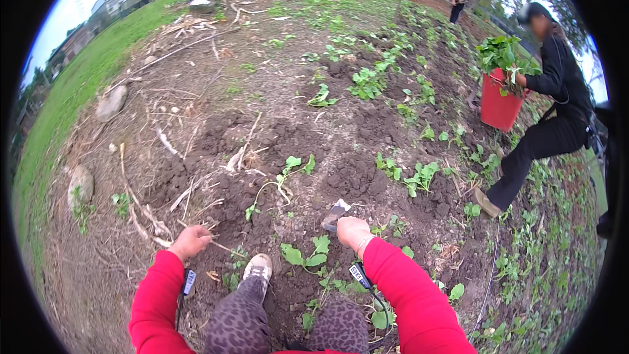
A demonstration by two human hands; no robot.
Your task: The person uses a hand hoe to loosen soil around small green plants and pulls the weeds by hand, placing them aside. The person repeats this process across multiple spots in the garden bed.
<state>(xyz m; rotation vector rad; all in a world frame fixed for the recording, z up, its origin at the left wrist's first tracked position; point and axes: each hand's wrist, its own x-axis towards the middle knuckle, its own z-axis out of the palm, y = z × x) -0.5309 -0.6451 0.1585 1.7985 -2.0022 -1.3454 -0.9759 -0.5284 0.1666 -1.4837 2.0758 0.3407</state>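
Note:
My right hand [353, 232] is closed around a small hand tool with a flat metal blade [335, 214]; its handle is hidden in the fist. The blade is over the loose dark soil. To the left, my left hand [192, 241] grips a thin dry stalk [227, 249] that sticks out to its right. A leafy green plant [308, 254] grows between the hands, close to my right hand. Farther forward a drooping plant with a long pale stem [281, 184] leans over the soil.
At the right a person [555, 93] in dark clothes carries a red bucket [501, 101] of leafy greens. Another person [458, 4] stands far back. Stones [112, 103], dry stalks [140, 206] and a white string [486, 285] lie on the ground. My shoe [257, 268] is between the hands.

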